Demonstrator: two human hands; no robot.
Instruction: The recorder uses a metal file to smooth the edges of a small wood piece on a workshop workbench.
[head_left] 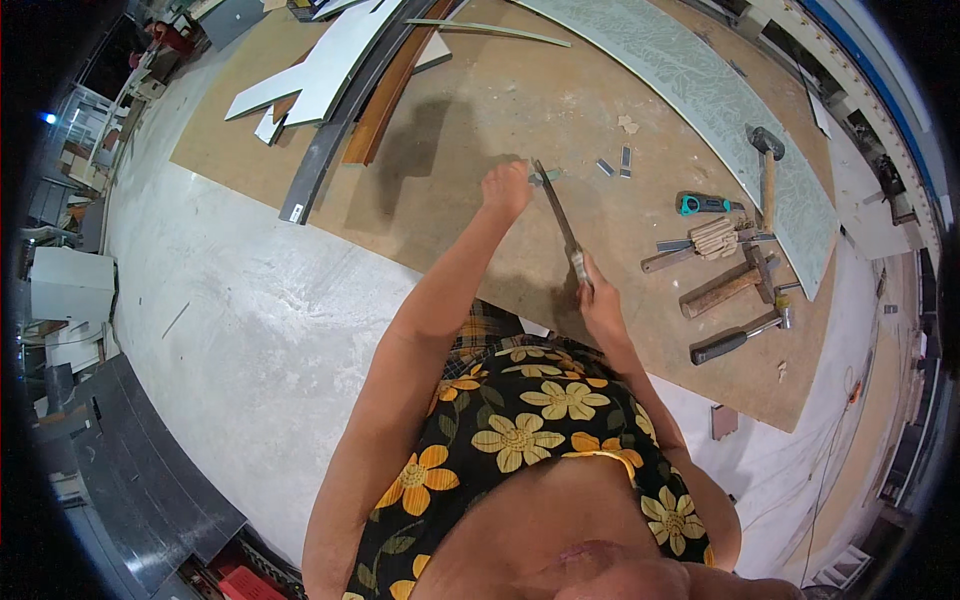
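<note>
Dark narrow tool (pixel 560 214) lies clasped in the right hand (pixel 601 302), while the left hand (pixel 506 192) is curled, contents unclear.

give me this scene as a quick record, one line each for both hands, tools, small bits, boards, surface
left hand: curled, near the tip of a long narrow tool; whether it pinches anything is unclear
right hand: gripping that tool's handle
tools at right: teal-and-black cutter, long-handled hammer, black-gripped hammer, among others
small bits: two dark rectangular pieces beyond the tool
boards: white board and brown strip at left, pale green patterned panel at right
surface: brown worktop
</note>
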